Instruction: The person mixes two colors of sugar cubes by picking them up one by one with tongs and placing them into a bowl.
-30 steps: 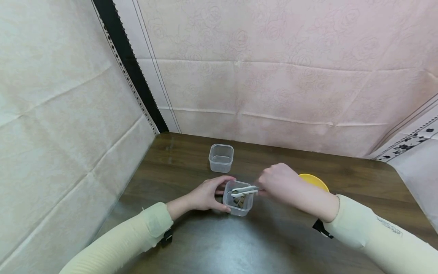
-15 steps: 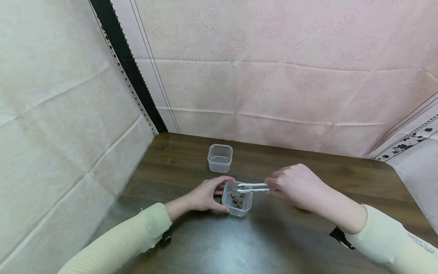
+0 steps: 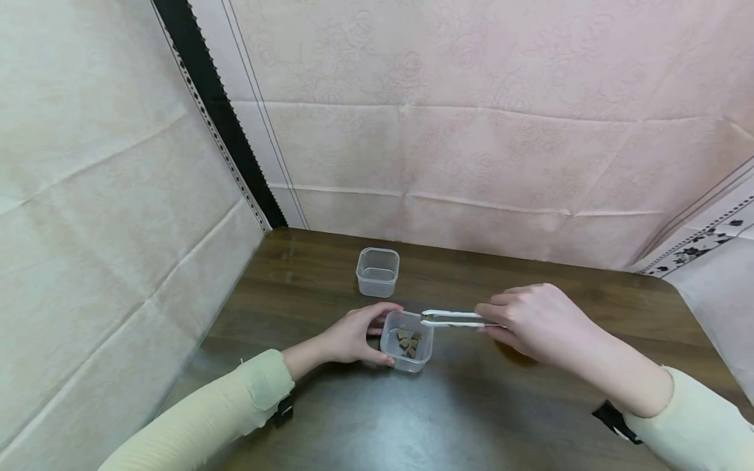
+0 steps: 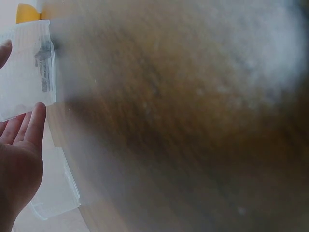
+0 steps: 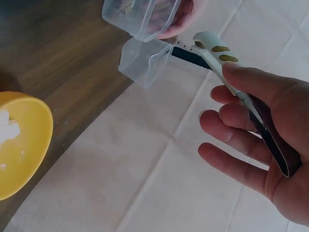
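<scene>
Pinched by the right hand [image 3: 533, 324] between thumb and fingers, tongs [image 3: 453, 314] with slightly parted arms, any catch unclear, reach leftward to the rim of a clear box [image 3: 406, 366] of brown cubes [image 3: 408, 343] cupped by the left hand [image 3: 358, 335], where a slack thumb might drop the tongs.

No writing, label or number is legible (in any view).

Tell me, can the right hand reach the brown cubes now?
Likely yes: the right hand holds tongs nearby, the box of cubes is open-topped, and the left hand grips only its outside.
</scene>
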`<state>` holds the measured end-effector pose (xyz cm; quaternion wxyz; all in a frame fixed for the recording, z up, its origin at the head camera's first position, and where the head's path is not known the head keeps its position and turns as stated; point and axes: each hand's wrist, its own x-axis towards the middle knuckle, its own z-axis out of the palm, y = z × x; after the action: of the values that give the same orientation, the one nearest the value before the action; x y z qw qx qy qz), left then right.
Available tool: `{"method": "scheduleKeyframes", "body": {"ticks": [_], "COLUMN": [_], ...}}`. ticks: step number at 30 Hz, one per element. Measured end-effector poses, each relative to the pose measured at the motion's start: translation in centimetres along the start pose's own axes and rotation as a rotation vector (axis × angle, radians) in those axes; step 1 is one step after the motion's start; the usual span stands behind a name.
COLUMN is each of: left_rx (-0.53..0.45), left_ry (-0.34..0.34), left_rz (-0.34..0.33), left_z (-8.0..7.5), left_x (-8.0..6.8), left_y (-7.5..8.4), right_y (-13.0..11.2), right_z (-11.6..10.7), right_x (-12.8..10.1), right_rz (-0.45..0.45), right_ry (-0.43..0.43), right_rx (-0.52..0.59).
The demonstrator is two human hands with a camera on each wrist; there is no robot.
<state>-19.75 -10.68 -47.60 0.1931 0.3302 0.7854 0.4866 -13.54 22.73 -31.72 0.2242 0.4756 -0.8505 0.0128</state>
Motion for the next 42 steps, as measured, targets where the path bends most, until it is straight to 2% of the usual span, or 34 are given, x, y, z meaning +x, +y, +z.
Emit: {"method": "scheduleKeyframes", "body": {"ticks": [6, 12, 23, 38, 42], "left_rx": [-0.009, -0.001, -0.008, -0.017, -0.018], "left_ry": [-0.001, -0.001, 0.0, 0.0, 0.001], "left_rz": [0.013, 0.014, 0.013, 0.017, 0.012], "left_z": [0.0, -0.1, -0.1, 0.0, -0.1], "left_x": [0.1, 0.0, -0.1, 0.0, 0.0], "left_y": [0.1, 0.1, 0.0, 0.0, 0.0], "right_y": [0.7, 1.2, 2.4, 4.7, 5.4], "right_z": [-0.4, -0.9, -1.6, -1.6, -1.5], "right_x": [-1.4, -3.0, -5.5, -9.6, -10.3], "right_rz": [-0.004, 0.052, 0.107, 0.253, 0.293], "right_ry": [0.043, 0.068, 0.066, -0.053, -0.121], "right_rx": [0.007, -0.013, -0.071, -0.054, -0.055]}}
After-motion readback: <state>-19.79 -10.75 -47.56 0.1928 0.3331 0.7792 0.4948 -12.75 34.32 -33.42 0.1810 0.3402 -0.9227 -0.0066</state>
